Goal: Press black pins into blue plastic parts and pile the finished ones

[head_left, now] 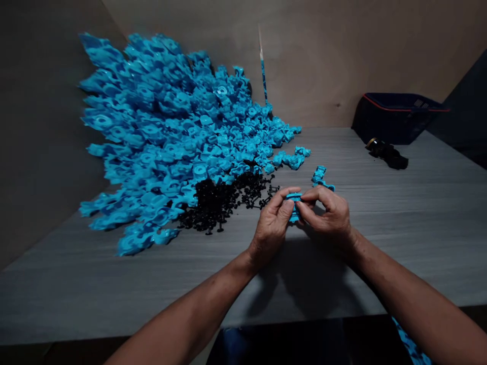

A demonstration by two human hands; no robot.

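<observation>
A small blue plastic toy car body (294,215) is held up between both hands, slotted side toward me. My left hand (273,219) is closed on its left side, thumb on the face and fingers behind. My right hand (327,213) pinches at its upper right edge; whether a small part is between those fingertips is hidden. A dark strip crosses the piece near its top. Just beyond my right hand, two similar blue pieces (319,173) lie on the table. Left of my hands spreads a heap of black wheel axles (216,203), small rods with wheel-like ends.
A large pile of blue toy car bodies (163,116) covers the table's left and back. A thin blue-stained stick (263,76) stands upright behind it. At the back right are a dark bin (399,119) with a red rim line and a black strapped item (388,153) on the grey table (426,223).
</observation>
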